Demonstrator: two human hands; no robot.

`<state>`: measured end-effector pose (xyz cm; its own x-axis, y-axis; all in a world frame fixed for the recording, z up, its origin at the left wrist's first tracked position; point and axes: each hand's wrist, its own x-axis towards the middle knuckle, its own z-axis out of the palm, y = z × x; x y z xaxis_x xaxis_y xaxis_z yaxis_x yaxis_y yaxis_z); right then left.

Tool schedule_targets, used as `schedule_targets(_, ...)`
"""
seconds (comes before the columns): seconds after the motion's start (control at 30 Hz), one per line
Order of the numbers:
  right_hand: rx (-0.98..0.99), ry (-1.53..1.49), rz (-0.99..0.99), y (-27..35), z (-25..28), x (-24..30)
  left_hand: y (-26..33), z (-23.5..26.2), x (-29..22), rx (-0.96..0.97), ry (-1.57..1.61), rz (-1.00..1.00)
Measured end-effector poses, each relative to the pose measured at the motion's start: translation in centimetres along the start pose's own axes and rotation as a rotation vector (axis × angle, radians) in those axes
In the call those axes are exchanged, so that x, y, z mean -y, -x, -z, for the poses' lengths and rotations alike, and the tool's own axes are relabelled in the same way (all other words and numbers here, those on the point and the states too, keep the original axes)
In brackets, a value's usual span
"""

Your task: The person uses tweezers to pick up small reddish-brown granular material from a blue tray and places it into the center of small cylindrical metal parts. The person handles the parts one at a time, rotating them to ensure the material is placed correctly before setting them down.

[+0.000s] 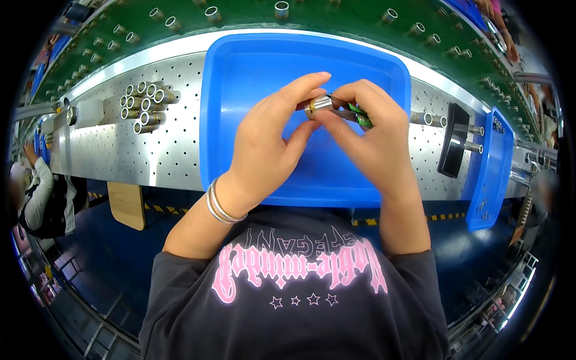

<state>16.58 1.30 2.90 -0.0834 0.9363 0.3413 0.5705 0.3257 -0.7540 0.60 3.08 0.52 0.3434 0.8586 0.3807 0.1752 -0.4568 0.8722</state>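
Over the blue plastic tray (240, 72), both of my hands meet on a small silver metal cylinder (318, 105). My left hand (273, 141), with silver bangles on its wrist, pinches the cylinder between thumb and fingers. My right hand (372, 129) touches the cylinder's right end and holds a small green part (362, 117) with thin wires. The inside of the tray around my hands looks bare.
A stack of several metal cylinders (145, 107) lies on the perforated metal table (150, 156) to the left. More cylinders (429, 119) and a dark phone-like slab (453, 139) lie to the right, beside a second blue tray (489, 174). A green conveyor (336, 18) carries upright metal sleeves. Another person (42, 198) stands at far left.
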Motion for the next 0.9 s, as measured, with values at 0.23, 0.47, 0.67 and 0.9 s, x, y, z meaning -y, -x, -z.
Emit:
schedule_targets(0.23,-0.084,-0.385,-0.307,0.2,0.6,-1.3,0.1,0.9,-1.0,0.127,0.576,0.45)
schedule_targets(0.47,-0.11,-0.633,-0.196,0.8,1.4,-1.0,0.0,0.8,-0.6,0.097,0.88,0.61)
schedule_targets(0.67,-0.114,-0.697,-0.121,0.7,1.6,-0.6,-0.1,0.8,-0.7,0.099,0.916,0.642)
schedule_targets(0.9,-0.052,-0.643,-0.062,0.4,1.6,-0.3,0.0,0.6,-0.1,0.131,0.969,0.612)
